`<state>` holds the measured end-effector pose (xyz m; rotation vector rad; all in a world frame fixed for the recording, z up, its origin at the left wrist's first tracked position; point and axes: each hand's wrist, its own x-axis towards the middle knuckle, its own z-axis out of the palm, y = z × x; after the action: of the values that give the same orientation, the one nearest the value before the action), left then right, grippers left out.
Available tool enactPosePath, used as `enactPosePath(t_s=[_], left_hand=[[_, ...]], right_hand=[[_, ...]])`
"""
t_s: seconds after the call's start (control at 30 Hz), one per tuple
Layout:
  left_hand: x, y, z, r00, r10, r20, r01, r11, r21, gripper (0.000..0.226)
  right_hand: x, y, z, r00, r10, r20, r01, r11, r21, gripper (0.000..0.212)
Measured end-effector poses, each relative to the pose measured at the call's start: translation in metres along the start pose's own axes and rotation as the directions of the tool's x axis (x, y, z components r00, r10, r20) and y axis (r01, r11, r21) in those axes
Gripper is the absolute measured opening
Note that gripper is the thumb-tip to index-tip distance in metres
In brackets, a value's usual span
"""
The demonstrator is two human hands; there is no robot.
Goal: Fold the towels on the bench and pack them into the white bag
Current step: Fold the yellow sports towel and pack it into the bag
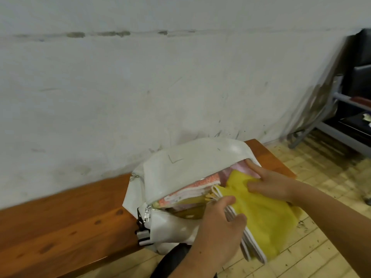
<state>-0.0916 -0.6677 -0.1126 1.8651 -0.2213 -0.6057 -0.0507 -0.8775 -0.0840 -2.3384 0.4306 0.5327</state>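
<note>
My left grip [218, 223] sits low in the middle of the view on a bare forearm, the back of the hand towards me. Its forefinger and thumb curl round the near edge of the yellow towel [269, 227] and pinch the folded layers between them. My right grip [269, 185] enters from the right, its forearm bare and wrist fairly straight. Its fingers [256, 168] are stretched out, the forefinger pointing away from me and the thumb pressed flat on the same towel.

Stacked towels [191, 190] (pink, orange) crowd the white bag [180, 167] mouth; wall [140, 87] behind
</note>
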Motion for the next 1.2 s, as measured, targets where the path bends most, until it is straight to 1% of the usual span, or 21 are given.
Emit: enactPosePath(t_s=[0.07,0.13,0.2,0.3,0.37,0.43,0.5,0.57,0.6,0.67,0.77,0.87,0.93,0.97,1.0,1.03,1.07,1.1,1.13,1.17,1.2], left_hand=[[0.012,0.005,0.008,1.0,0.015,0.012,-0.015,1.0,0.016,0.049],[0.027,0.01,0.017,0.999,0.036,0.003,-0.036,0.999,0.04,0.053],[0.045,0.015,0.025,0.999,0.031,-0.011,-0.03,0.996,0.079,0.056],[0.071,0.019,0.033,1.0,0.004,-0.021,-0.001,0.991,0.135,0.054],[0.087,0.018,0.036,0.999,0.021,-0.027,-0.017,0.99,0.139,0.056],[0.099,0.019,0.04,0.996,0.028,-0.083,-0.017,0.992,0.122,0.059],[0.108,0.022,0.044,0.985,-0.008,-0.174,0.026,0.995,0.098,0.063],[0.114,0.026,0.043,0.958,-0.05,-0.283,0.05,0.999,-0.005,0.065],[0.118,0.028,0.041,0.941,-0.075,-0.33,0.058,0.996,-0.06,0.06],[0.125,0.029,0.036,0.911,-0.143,-0.388,0.115,0.989,-0.093,0.045],[0.127,0.029,0.031,0.893,-0.176,-0.414,0.178,0.983,-0.033,0.037],[0.125,0.025,0.032,0.9,-0.154,-0.408,0.168,0.986,0.0,0.036],[0.129,0.01,0.037,0.887,-0.119,-0.445,0.096,0.993,-0.072,0.042],[0.127,0.008,0.038,0.884,-0.091,-0.459,0.074,0.996,-0.054,0.046],[0.126,0.002,0.04,0.875,0.071,-0.478,0.121,0.926,0.358,0.05],[0.129,-0.003,0.036,0.864,0.181,-0.471,0.085,0.868,0.489,0.055],[0.128,0.01,0.037,0.771,0.086,-0.632,0.048,0.98,0.193,0.058],[0.127,0.01,0.03,0.879,-0.062,-0.473,-0.033,0.981,-0.191,0.061],[0.124,0.005,0.03,0.863,-0.058,-0.502,-0.001,0.993,-0.117,0.067],[0.123,0.005,0.029,0.907,0.027,-0.419,0.027,0.992,0.123,0.07],[0.123,0.006,0.028,0.918,0.06,-0.392,0.011,0.984,0.176,0.071]], right_hand=[[0.002,0.005,-0.007,0.999,-0.01,-0.05,0.008,0.999,-0.049,0.085],[0.005,0.01,-0.012,0.996,-0.034,-0.086,0.031,0.999,-0.035,0.085],[0.007,0.014,-0.014,0.992,-0.036,-0.122,0.041,0.998,0.04,0.084],[0.011,0.02,-0.011,0.993,-0.046,-0.113,0.062,0.987,0.147,0.087],[0.011,0.022,-0.007,0.992,-0.039,-0.122,0.063,0.978,0.199,0.086],[0.013,0.021,-0.003,0.988,-0.042,-0.147,0.077,0.968,0.24,0.085],[0.014,0.017,0.002,0.983,-0.079,-0.166,0.124,0.952,0.281,0.085],[0.018,0.013,0.009,0.975,-0.12,-0.188,0.174,0.937,0.302,0.086],[0.021,0.013,0.013,0.971,-0.127,-0.202,0.184,0.938,0.294,0.088],[0.025,0.015,0.019,0.968,-0.122,-0.218,0.174,0.956,0.237,0.09],[0.03,0.018,0.024,0.961,-0.146,-0.235,0.172,0.98,0.097,0.083],[0.034,0.006,0.025,0.928,-0.249,-0.277,0.227,0.968,-0.108,0.063],[0.042,-0.004,0.027,0.912,-0.343,-0.226,0.276,0.919,-0.281,0.051],[0.048,-0.007,0.027,0.916,-0.359,-0.18,0.276,0.888,-0.368,0.05],[0.054,-0.011,0.028,0.917,-0.37,-0.15,0.274,0.856,-0.438,0.051],[0.06,-0.015,0.027,0.921,-0.365,-0.138,0.258,0.835,-0.486,0.053],[0.064,-0.019,0.027,0.916,-0.372,-0.148,0.25,0.82,-0.515,0.056],[0.066,-0.023,0.024,0.912,-0.371,-0.173,0.232,0.817,-0.528,0.057],[0.067,-0.027,0.021,0.905,-0.371,-0.21,0.222,0.829,-0.513,0.058],[0.068,-0.029,0.018,0.902,-0.353,-0.25,0.197,0.85,-0.489,0.06],[0.068,-0.03,0.016,0.895,-0.339,-0.289,0.168,0.859,-0.484,0.059]])
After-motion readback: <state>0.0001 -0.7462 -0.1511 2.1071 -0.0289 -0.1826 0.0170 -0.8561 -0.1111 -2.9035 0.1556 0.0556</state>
